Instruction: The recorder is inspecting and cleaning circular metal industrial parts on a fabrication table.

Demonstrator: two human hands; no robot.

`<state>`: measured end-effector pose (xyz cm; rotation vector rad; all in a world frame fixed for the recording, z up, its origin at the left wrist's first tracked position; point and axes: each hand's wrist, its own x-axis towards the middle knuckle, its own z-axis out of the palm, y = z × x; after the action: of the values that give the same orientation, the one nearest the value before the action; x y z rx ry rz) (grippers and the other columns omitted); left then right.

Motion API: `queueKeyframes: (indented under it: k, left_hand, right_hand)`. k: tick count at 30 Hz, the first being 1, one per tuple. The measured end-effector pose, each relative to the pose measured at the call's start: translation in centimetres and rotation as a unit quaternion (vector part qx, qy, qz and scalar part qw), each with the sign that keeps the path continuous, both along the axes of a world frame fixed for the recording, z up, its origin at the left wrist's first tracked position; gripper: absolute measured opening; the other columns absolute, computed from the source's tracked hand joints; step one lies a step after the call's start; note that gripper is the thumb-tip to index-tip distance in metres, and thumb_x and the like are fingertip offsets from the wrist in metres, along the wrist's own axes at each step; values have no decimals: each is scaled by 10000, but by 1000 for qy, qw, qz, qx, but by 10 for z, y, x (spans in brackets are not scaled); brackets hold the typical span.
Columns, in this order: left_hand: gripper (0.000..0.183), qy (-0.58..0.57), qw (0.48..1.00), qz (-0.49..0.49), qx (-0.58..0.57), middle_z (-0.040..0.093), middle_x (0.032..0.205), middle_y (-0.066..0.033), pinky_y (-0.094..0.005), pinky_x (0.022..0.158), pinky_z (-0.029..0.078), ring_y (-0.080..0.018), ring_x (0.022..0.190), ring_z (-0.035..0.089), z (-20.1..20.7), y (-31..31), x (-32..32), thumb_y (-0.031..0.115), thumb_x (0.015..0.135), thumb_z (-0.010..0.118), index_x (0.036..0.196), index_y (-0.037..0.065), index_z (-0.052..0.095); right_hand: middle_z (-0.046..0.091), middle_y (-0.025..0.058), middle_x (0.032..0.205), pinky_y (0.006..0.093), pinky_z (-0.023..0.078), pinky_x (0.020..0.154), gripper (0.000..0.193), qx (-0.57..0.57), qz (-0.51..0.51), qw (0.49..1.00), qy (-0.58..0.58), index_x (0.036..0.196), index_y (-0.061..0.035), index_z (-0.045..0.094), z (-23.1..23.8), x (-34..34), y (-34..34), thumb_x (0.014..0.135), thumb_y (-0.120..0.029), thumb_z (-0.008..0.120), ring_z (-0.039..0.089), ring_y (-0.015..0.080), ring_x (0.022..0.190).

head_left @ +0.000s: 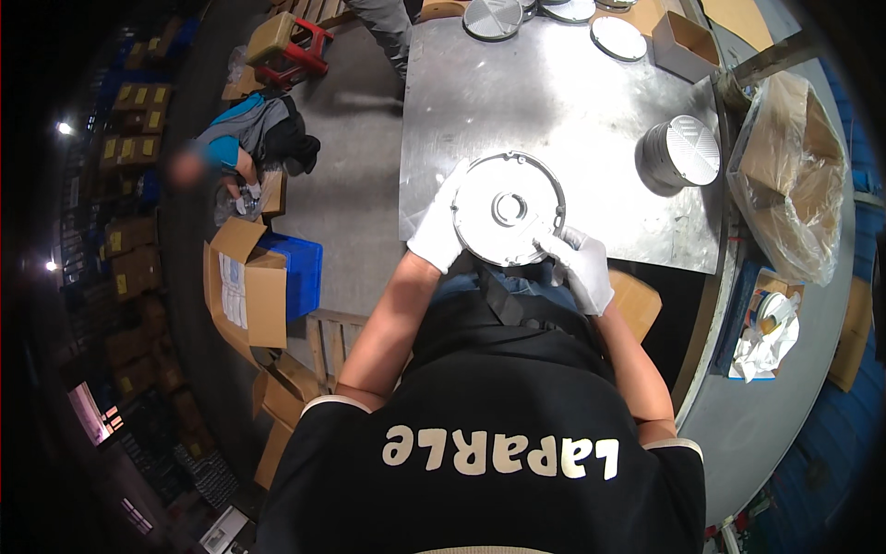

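Observation:
A round, pale metal cover point(494, 242) with a raised rim and a ring-shaped hub in its middle is held up in front of me at the table's near edge. Its open inner side faces up. My left hand point(437, 233), in a white glove, grips the cover's left rim. On the lower right, my gloved right hand point(583, 268) is closed at the rim, its fingertips reaching over the inner face. Whether those fingertips also pinch something small cannot be made out. A stack of similar round covers point(694, 152) with ribbed tops stands to the right on the metal table point(554, 102).
More round covers point(618, 39) and an open cardboard box point(685, 48) lie at the far edge. Right of the table are a plastic-wrapped carton point(784, 157) and a box with white cloths point(768, 342). Leftward, a person point(254, 129) bends near cartons point(268, 319), a blue crate point(303, 268) and a red stool point(309, 51).

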<state>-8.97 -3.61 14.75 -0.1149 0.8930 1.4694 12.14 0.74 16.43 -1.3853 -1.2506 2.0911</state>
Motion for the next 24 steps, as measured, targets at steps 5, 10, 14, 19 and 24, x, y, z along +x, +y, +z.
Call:
queueKeyframes:
  k: [5, 10, 14, 19, 24]
  left_hand:
    - [385, -1, 1000, -6, -19, 608, 1157, -99, -313, 925, 478, -182, 1058, 579, 13, 1, 5, 268, 966, 461, 1218, -18, 521]
    - [384, 58, 997, -23, -38, 560, 1231, -107, -307, 967, 447, -177, 1130, 539, 37, 5, 14, 225, 976, 438, 1268, -22, 475]
    - [409, 122, 991, -50, -31, 499, 1305, -120, -302, 1001, 418, -173, 1198, 486, 58, 9, 22, 197, 979, 423, 1323, -24, 418]
    - [416, 150, 986, -73, 8, 500, 1306, -114, -303, 1014, 395, -180, 1208, 476, 36, 10, 13, 187, 970, 441, 1326, -26, 419]
    - [412, 342, 922, -127, 128, 506, 1301, -104, -294, 1016, 374, -171, 1199, 478, 24, 9, 8, 172, 958, 458, 1316, -30, 436]
  right_hand:
    - [574, 57, 611, 209, 332, 376, 207, -107, -47, 991, 62, 805, 27, 602, -7, 4, 1, 828, -178, 624, 375, 67, 379]
    - [591, 105, 625, 222, 342, 371, 185, -142, -65, 985, 74, 774, 21, 569, -5, 4, 6, 825, -156, 586, 344, 75, 381]
    - [570, 79, 616, 233, 347, 378, 188, -158, -60, 983, 74, 794, 22, 578, -17, 7, 8, 828, -163, 588, 344, 74, 388]
    - [473, 12, 562, 228, 343, 392, 164, -158, -27, 984, 77, 832, 5, 588, -12, 5, 12, 827, -159, 595, 328, 67, 395]
    - [412, -34, 557, 233, 325, 392, 113, -186, 26, 973, 135, 888, -16, 571, -29, 9, 17, 823, -106, 590, 314, 57, 407]
